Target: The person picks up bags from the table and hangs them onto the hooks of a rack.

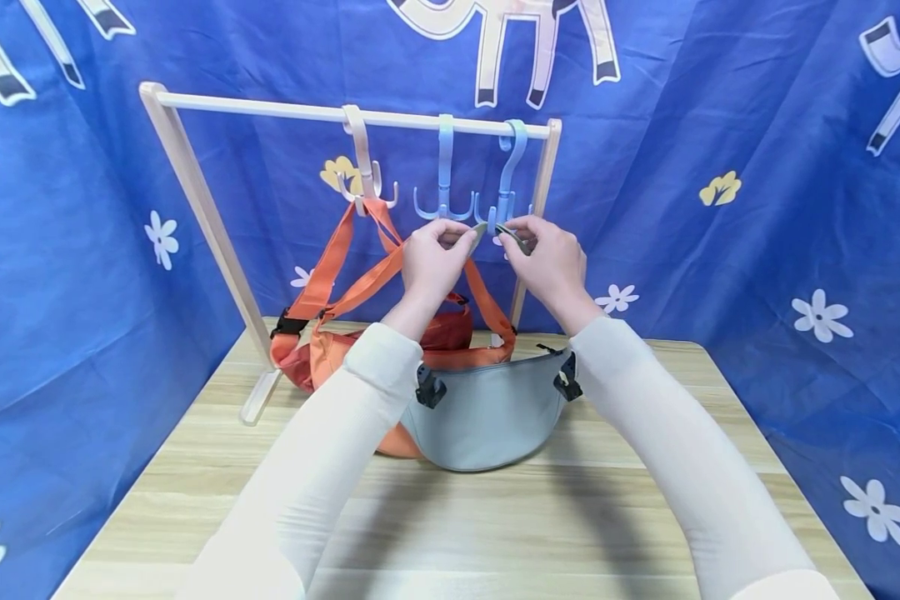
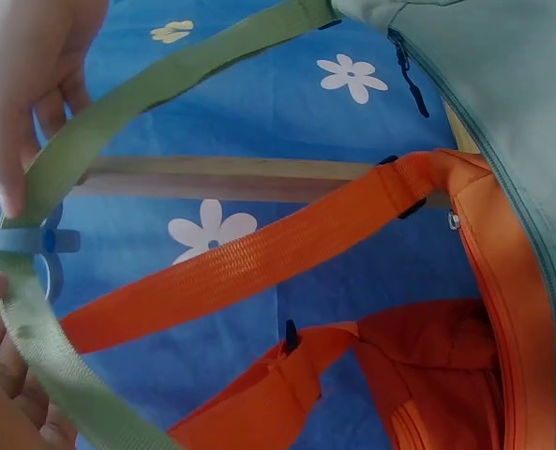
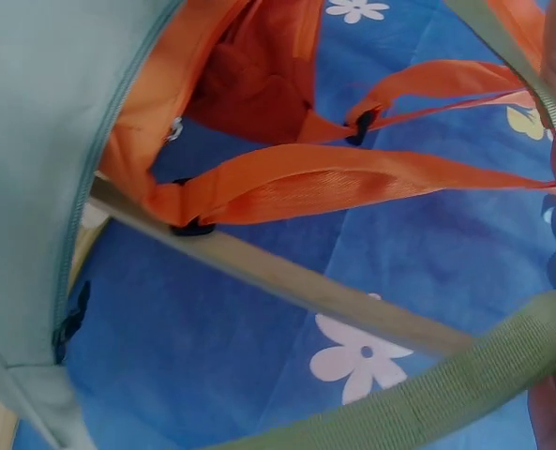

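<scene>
My left hand (image 1: pixel 431 260) pinches the green strap (image 2: pixel 90 141) of a grey-green waist bag (image 1: pixel 495 417). On the other side of the right-hand blue hook (image 1: pixel 506 179), my right hand (image 1: pixel 547 260) pinches the same strap. Between the two hands, the strap crosses a prong of that hook in the left wrist view. The bag's body hangs below my hands, in front of the orange bag, with black buckles (image 1: pixel 429 387) at its upper corners. In the right wrist view, the strap loops from the bag toward the hands.
A wooden rack (image 1: pixel 292 108) stands on the table (image 1: pixel 450 525). From it hang a pale hook (image 1: pixel 360 150), with an orange strap (image 1: pixel 330 258) on it, and a middle blue hook (image 1: pixel 445 158). Orange and red bags (image 1: pixel 453 329) are behind the grey-green one. Blue patterned cloth surrounds the table.
</scene>
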A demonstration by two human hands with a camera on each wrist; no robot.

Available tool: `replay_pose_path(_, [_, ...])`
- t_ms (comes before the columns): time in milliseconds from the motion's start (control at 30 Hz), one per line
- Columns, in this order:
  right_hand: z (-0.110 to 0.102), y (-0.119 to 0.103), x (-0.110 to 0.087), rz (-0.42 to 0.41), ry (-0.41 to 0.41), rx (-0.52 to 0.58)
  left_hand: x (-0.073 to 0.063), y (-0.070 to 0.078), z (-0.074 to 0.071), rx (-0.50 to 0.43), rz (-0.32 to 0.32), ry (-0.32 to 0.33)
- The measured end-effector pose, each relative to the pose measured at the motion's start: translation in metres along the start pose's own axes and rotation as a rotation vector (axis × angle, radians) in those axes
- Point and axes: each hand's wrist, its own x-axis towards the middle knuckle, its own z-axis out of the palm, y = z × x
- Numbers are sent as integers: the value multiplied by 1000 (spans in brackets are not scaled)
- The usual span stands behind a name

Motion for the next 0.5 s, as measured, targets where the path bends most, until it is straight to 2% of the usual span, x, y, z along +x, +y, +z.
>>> replay_pose_path(200, [-3, 12, -8, -7, 3, 19, -3, -5, -7, -25, 49, -21])
replay_pose_path(500, [-16, 26, -17, 31, -21, 16, -7, -13, -24, -35, 68, -18])
